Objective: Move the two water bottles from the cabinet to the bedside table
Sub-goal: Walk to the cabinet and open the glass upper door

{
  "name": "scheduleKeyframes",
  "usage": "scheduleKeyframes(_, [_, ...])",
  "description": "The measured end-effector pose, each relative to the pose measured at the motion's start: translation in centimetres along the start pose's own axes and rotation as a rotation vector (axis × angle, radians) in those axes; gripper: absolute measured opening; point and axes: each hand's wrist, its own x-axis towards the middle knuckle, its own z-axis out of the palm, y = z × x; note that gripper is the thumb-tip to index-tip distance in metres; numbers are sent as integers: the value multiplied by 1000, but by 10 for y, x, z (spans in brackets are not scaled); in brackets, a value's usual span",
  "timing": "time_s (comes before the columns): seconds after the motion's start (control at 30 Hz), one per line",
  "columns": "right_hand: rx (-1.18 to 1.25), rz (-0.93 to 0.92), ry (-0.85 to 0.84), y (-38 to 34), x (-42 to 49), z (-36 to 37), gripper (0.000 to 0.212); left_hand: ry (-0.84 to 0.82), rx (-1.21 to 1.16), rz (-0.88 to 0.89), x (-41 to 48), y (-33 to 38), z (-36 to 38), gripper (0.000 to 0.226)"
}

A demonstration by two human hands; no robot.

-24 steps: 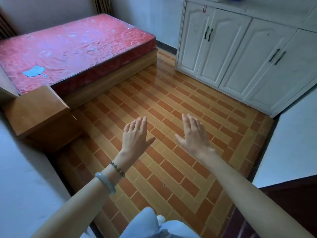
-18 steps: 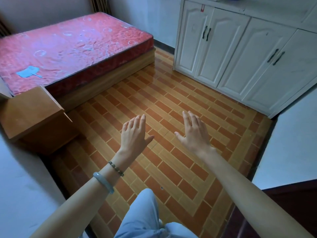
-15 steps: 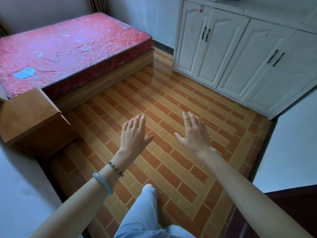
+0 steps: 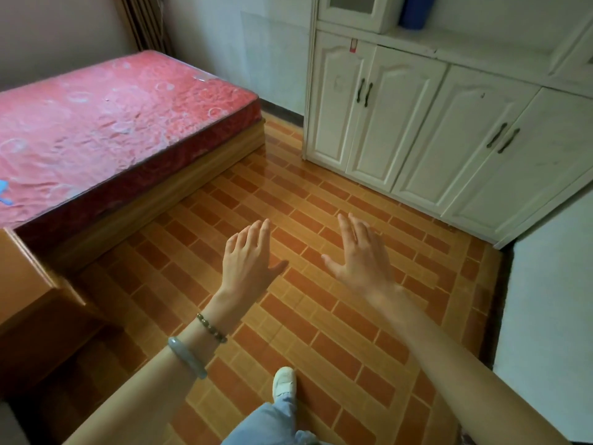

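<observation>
Now two hands, left (image 4: 248,260) and right (image 4: 362,258), spread empty; four cabinet doors (image 4: 385,117) (all shut).

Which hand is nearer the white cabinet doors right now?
Right. The right hand is held open above the tiled floor, on the white cabinet doors' side; the left hand is beside it, toward the red mattress.

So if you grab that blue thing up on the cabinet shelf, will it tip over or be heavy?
Only the bottom of the blue thing shows on the white cabinet shelf. It looks upright and rounded, so it might roll if knocked flat. Weight is hard to judge; its contents are hidden. Both the left hand and right hand are empty.
</observation>
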Motion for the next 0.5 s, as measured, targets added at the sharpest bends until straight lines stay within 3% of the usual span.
scheduleKeyframes(0.5, [-36,85,18,63,191,29,78,-30,-31,57,205,-31,50,86])
